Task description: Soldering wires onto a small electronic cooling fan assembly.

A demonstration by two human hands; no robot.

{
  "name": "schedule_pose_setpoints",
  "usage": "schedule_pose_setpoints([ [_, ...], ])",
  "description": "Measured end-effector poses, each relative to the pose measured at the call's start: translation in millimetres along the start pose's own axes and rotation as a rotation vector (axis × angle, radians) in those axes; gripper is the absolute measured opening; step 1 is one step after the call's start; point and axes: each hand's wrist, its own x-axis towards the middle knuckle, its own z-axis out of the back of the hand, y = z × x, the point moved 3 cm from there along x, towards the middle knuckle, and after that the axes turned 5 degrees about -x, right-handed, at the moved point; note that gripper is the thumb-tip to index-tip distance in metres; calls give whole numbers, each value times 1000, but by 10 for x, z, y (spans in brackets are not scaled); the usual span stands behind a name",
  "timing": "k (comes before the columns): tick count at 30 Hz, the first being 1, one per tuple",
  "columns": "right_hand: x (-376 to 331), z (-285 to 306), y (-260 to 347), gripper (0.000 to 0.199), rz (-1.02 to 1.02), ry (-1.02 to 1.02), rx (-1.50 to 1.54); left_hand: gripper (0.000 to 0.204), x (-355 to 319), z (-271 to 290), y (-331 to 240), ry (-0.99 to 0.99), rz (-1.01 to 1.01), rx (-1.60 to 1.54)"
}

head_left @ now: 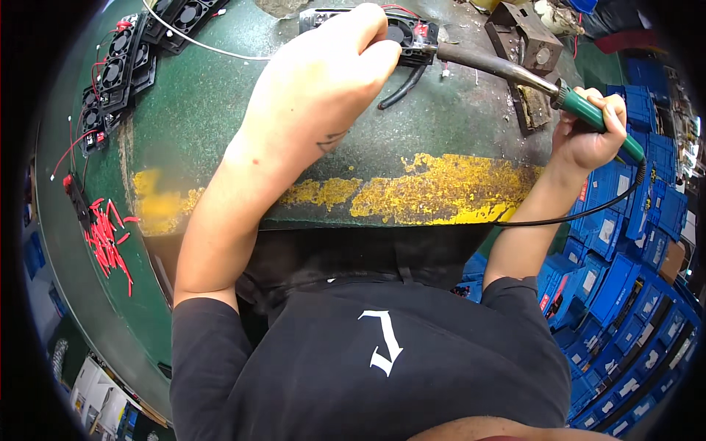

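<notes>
My right hand (592, 132) is closed around the green handle of a soldering iron (507, 70). The iron's tip end reaches the right end of a black fan unit (401, 31), near a red part on it. My left hand (331, 55) is closed in a pinch above that unit and covers much of it. A thin pale solder wire (213, 40) runs in from the upper left and passes under this hand; its end is hidden. A short piece of black tubing (403, 88) lies just in front of the unit.
More black fan units (118, 66) with red wires stand at the back left. Red sleeve pieces (107, 239) lie scattered on the green bench (448, 121). A rusty metal stand (523, 40) sits at the back right. Blue bins (610, 213) fill the right side. The iron's cord loops across my right forearm.
</notes>
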Motion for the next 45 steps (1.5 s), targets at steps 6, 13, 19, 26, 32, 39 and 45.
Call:
schedule_pose_setpoints([
  [6, -8, 15, 12, 18, 8, 15, 17, 28, -10, -65, -47, -18, -23, 76],
  [13, -13, -4, -5, 17, 10, 17, 28, 28, -20, -44, -41, -42, -35, 89],
  [19, 18, 77, -42, 16, 24, 89, 85, 29, -30, -50, -28, -28, -9, 127],
  [26, -2, 0, -9, 17, 24, 23, 23, 29, -12, -53, -54, -47, -10, 86],
  [32, -5, 7, -5, 18, 22, 40, 27, 25, -6, 28, -77, -70, 20, 102],
  [39, -7, 10, 9, 17, 7, 56, 46, 18, 48, 233, -135, -108, 128, 1],
  [45, 14, 72, -1, 15, 10, 52, 53, 17, 75, 278, -162, -143, 181, -40],
])
